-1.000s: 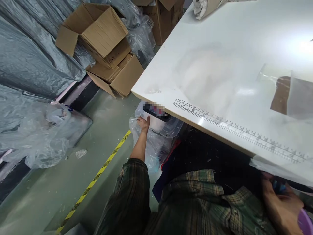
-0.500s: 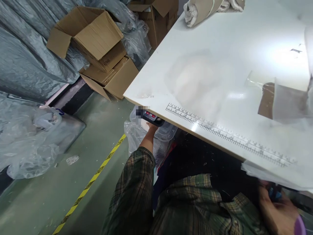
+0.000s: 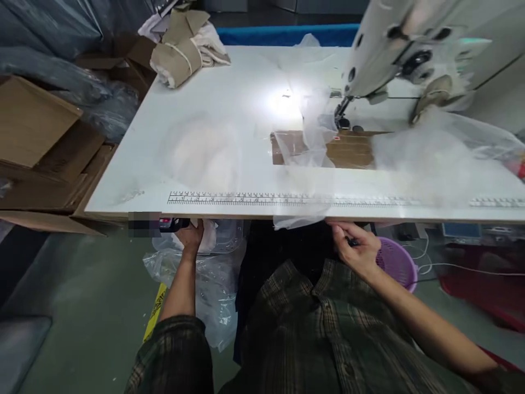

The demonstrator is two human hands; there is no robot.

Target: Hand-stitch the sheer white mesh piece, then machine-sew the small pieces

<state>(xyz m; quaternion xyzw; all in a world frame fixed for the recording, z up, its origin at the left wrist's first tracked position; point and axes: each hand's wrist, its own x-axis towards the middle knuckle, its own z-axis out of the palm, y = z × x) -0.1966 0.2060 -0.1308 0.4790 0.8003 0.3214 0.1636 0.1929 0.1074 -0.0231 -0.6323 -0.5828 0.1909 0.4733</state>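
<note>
Left hand (image 3: 191, 236), head view: just beneath the front edge of the table (image 3: 135, 164), touching the end of a dark device (image 3: 176, 225) with a red display; whether the fingers grasp it or only rest against it cannot be told. A clear plastic tub (image 3: 232, 236) lies beside this hand, with a clear plastic bag (image 3: 217, 312) below. Right hand (image 3: 360, 247): at the same edge, well apart from the left, its fingers curled and seemingly pinching a small dark object (image 3: 351, 241); a purple basket (image 3: 397, 265) stands beside the wrist. On the table, sheer white fabric (image 3: 315, 139) crosses a brown strip (image 3: 353, 150) near the needle of the sewing machine (image 3: 369, 54); its near end hangs over the front edge, between the hands. A rolled bundle (image 3: 176, 63) lies at the far left corner. Stage of the work: contact with the device is made, the device sits below the tabletop, and the fabric is laid out at the machine; how much stitching is done or left is not shown.
</note>
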